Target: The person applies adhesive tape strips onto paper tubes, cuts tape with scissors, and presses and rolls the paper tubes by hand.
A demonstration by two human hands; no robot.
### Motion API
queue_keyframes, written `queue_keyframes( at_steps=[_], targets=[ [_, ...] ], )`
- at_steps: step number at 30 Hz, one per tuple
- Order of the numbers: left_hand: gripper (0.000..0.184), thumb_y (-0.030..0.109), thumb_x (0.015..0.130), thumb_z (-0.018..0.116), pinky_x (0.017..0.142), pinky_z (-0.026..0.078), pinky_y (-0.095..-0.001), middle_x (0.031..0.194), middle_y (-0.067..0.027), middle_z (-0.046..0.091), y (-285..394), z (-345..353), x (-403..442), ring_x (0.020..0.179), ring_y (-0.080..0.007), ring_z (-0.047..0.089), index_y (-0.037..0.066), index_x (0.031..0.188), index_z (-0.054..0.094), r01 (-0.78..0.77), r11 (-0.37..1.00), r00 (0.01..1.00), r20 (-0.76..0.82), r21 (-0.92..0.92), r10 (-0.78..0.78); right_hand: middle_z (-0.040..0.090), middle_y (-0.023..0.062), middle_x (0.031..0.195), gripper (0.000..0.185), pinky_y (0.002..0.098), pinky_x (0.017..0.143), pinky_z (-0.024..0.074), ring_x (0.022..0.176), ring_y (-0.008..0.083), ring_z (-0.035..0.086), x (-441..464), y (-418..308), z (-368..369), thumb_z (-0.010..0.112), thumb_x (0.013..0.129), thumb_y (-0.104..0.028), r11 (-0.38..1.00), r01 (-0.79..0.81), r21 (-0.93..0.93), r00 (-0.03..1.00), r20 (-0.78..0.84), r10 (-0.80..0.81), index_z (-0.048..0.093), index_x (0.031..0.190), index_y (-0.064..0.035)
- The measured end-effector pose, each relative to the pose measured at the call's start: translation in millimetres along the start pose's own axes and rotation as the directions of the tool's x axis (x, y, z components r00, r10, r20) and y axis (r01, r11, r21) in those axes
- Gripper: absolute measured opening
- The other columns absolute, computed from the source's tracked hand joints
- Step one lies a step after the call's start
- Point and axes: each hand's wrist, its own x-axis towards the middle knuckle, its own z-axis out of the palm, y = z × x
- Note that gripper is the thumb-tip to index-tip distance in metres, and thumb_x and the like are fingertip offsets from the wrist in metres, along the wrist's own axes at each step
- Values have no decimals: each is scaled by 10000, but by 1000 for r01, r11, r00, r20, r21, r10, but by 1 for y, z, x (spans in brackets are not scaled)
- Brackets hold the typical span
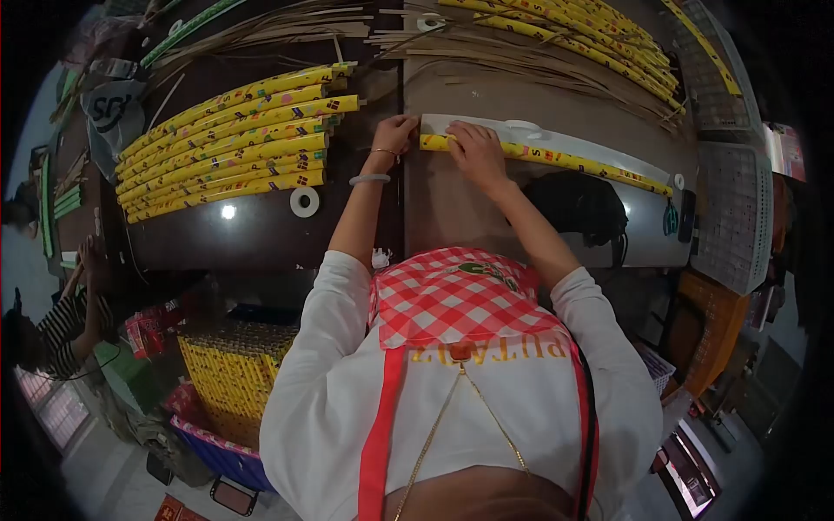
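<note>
A long yellow patterned tube (565, 159) lies across the table in front of me, along a white strip (599, 149). My right hand (479, 156) rests over the tube near its left end, with its fingers curled onto it. Just off that end, my left hand (393, 139) is closed in a pinch; whatever its fingertips hold, if anything, is too small to make out. A white ring-shaped roll (523, 128) sits behind the tube. To the left lies a row of several similar yellow tubes (234, 148).
Thin brown strips (539, 78) and more yellow tubes (591, 35) lie at the back. A tape roll (304, 201) is near the front edge; a black cloth-like item (573, 208) lies right. Bundled tubes (230, 373) fill a bin below. Another person (78, 321) works at far left.
</note>
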Motion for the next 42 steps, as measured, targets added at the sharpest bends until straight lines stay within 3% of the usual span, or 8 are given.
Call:
queue_keyframes(
  at_steps=[8,23,25,32,34,38,40,42],
  targets=[
    [224,232,835,570,347,244,-205,592,3,508,-3,-1,1,380,-55,357,13,865,610,-38,999,998,49,5,37,594,44,986,176,357,830,383,913,211,548,1,7,18,515,786,-165,997,-58,41,998,12,58,589,924,-85],
    [225,227,825,585,365,269,-213,572,14,505,-6,4,7,401,-57,380,6,836,625,-68,993,997,-24,92,70,603,28,970,152,350,787,397,899,198,556,0,12,24,524,787,-182,995,-81,53,997,-8,81,608,876,-92],
    [268,258,796,579,386,357,-251,556,-26,568,-11,3,13,397,-89,462,2,840,645,-131,949,987,-53,287,152,599,26,989,144,352,784,395,909,196,553,-1,12,24,529,787,-188,993,-91,68,996,7,91,610,861,-96],
    [293,284,781,574,510,444,-283,608,-66,616,-14,1,17,504,-144,569,5,833,647,-198,857,961,-76,475,265,588,24,1022,134,358,771,392,924,202,547,-2,12,23,536,788,-199,989,-119,90,993,25,117,608,843,-100],
    [295,273,817,577,387,328,-227,554,-13,548,-17,1,20,416,-65,439,-17,798,629,-261,861,946,-61,438,317,590,25,1021,136,360,771,392,930,204,545,-3,12,24,534,790,-202,987,-126,101,992,28,123,607,844,-100],
    [286,273,829,565,378,310,-221,561,-6,541,-12,4,12,412,-57,425,-4,832,636,-240,877,947,-100,416,307,590,26,1024,140,365,770,392,939,202,543,-3,14,23,530,793,-208,985,-129,114,991,36,125,606,843,-101],
    [273,267,844,548,370,289,-214,578,-1,536,-9,0,8,406,-52,403,11,861,640,-207,965,976,-30,158,215,591,26,1025,144,367,766,395,937,201,545,-3,13,23,526,796,-214,987,-117,110,993,29,115,605,843,-103],
    [267,262,850,540,370,283,-211,587,1,535,-8,-1,6,405,-50,393,16,872,641,-182,978,982,-25,100,185,591,25,1026,144,368,765,396,935,200,546,-3,13,22,525,797,-216,986,-124,111,992,31,121,604,842,-104]
  ],
)
